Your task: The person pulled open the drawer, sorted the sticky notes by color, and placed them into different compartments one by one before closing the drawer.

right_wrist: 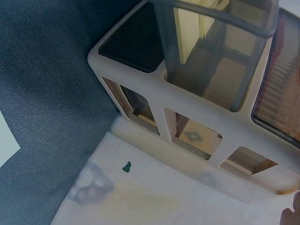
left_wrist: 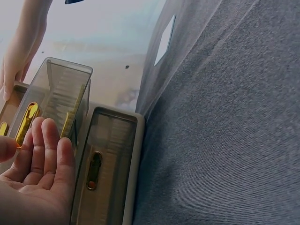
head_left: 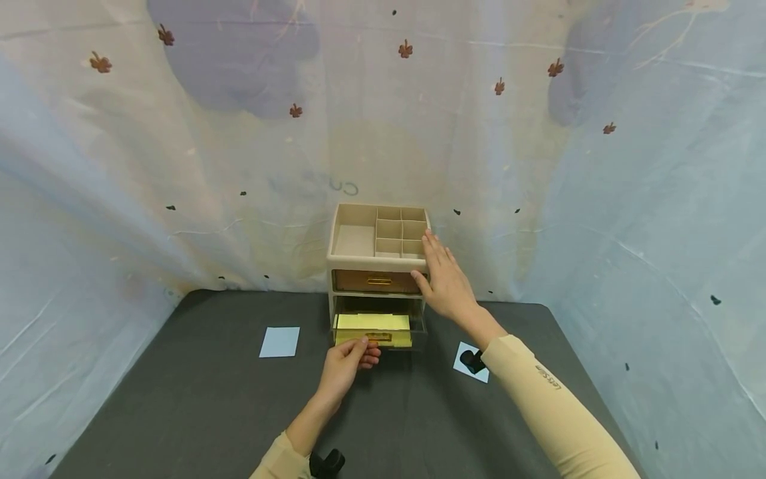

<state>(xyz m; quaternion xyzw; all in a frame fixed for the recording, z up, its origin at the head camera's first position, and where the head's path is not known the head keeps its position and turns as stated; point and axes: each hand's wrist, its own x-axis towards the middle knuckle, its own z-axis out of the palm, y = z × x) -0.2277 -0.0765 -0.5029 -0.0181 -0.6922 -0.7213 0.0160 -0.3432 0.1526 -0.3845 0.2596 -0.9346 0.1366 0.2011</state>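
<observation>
A beige desktop organizer point(head_left: 332, 266) stands at the back of the table, its middle drawer point(left_wrist: 70, 75) pulled out. Inside that see-through drawer lie yellow paper pads point(head_left: 374, 322). My left hand point(head_left: 342, 369) pinches the gold drawer handle point(left_wrist: 27, 124) between thumb and fingers, the other fingers extended in the left wrist view. My right hand point(head_left: 449, 286) rests with straight fingers against the organizer's upper right side. The upper drawer point(head_left: 353, 280) is closed, and so is the lower drawer point(left_wrist: 105, 154). Only fingertips of the right hand show in the right wrist view.
A pale blue square of paper point(head_left: 279, 342) lies left of the organizer on the dark tablecloth point(head_left: 209, 399). Another pale square point(head_left: 463, 366) lies at right, partly behind the right wrist camera. A divided tray point(head_left: 357, 239) tops the organizer. Patterned curtain point(head_left: 383, 146) hangs behind.
</observation>
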